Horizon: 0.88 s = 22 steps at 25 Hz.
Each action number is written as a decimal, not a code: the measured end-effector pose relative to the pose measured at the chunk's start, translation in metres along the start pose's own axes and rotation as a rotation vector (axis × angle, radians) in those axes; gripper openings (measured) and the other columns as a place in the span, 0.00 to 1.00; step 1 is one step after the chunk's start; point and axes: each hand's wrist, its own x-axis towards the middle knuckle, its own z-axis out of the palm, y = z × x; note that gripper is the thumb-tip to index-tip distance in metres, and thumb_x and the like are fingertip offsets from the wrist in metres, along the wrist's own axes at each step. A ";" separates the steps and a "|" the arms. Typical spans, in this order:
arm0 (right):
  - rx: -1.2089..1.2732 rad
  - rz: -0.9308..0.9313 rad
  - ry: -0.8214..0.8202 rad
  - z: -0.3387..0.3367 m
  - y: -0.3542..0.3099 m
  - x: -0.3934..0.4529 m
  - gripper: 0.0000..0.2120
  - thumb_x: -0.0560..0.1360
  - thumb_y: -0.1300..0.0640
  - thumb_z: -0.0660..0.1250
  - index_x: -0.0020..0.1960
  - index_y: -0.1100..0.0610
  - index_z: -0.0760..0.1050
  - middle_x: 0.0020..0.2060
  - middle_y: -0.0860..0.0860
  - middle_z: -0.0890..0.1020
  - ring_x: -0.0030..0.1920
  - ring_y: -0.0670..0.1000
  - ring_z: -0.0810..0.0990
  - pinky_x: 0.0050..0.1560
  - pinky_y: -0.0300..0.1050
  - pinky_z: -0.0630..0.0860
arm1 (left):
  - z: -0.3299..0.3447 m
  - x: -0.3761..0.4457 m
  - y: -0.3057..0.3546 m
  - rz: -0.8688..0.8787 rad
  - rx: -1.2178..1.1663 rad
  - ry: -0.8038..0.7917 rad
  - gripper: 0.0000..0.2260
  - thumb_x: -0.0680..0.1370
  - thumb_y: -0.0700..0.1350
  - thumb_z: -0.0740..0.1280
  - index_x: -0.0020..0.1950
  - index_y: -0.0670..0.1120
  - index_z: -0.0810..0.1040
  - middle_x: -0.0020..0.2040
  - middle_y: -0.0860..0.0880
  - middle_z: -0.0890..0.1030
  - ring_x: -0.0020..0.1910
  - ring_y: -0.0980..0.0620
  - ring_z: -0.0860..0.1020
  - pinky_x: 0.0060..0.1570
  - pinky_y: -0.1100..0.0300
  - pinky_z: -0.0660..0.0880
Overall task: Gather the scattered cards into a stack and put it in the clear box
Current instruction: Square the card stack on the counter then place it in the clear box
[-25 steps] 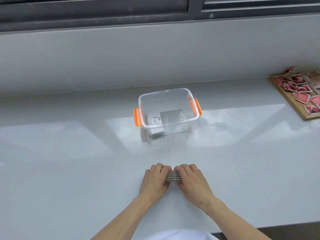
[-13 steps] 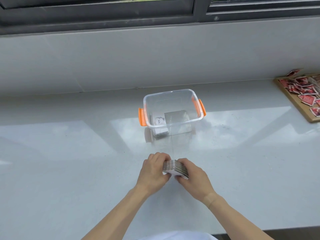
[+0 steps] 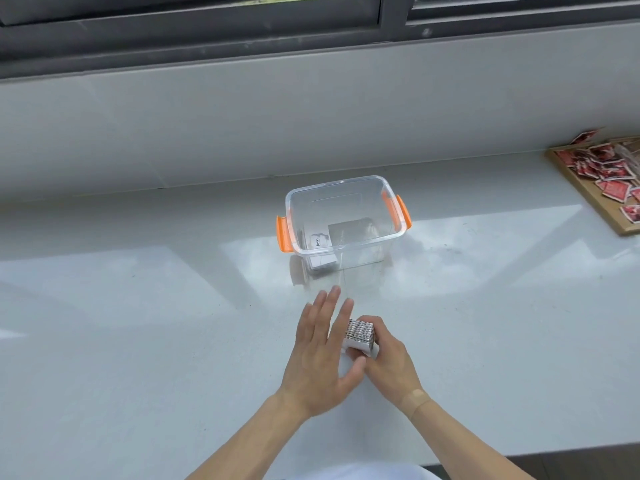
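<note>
The right hand (image 3: 384,358) grips the card stack (image 3: 360,337) (its lower part hidden); the left hand (image 3: 320,355) lies flat-fingered, spread against it. The clear box (image 3: 346,220) stands at twelve o'clock, bare counter (image 3: 138,323) between.

Squared card stack (image 3: 360,336) lifted near the open clear box (image 3: 343,220).

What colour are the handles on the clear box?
Orange handles on the clear box, seen in the head view.

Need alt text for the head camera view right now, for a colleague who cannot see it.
A right hand grips a squared stack of cards above a white counter, the left hand open beside it. Beyond stands a clear plastic box with orange handles.
</note>
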 end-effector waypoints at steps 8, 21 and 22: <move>0.033 0.009 -0.001 0.002 0.002 -0.001 0.16 0.66 0.46 0.68 0.52 0.38 0.70 0.38 0.38 0.81 0.37 0.42 0.79 0.36 0.39 0.73 | 0.007 -0.004 0.009 0.102 0.165 -0.196 0.38 0.77 0.59 0.60 0.79 0.44 0.47 0.81 0.46 0.47 0.79 0.48 0.46 0.74 0.44 0.47; 0.068 0.084 -0.279 -0.049 0.008 0.025 0.15 0.64 0.45 0.73 0.49 0.40 0.75 0.43 0.44 0.85 0.38 0.42 0.81 0.45 0.45 0.81 | 0.007 0.026 0.022 -0.624 -0.610 -0.187 0.41 0.70 0.56 0.71 0.76 0.62 0.49 0.74 0.59 0.60 0.71 0.59 0.64 0.68 0.60 0.65; 0.095 0.100 -0.320 -0.058 0.007 0.028 0.16 0.64 0.44 0.74 0.50 0.40 0.76 0.44 0.45 0.85 0.39 0.44 0.82 0.45 0.46 0.80 | 0.008 0.031 0.021 -0.720 -0.783 -0.228 0.40 0.69 0.55 0.73 0.74 0.63 0.54 0.70 0.59 0.67 0.65 0.58 0.73 0.64 0.59 0.71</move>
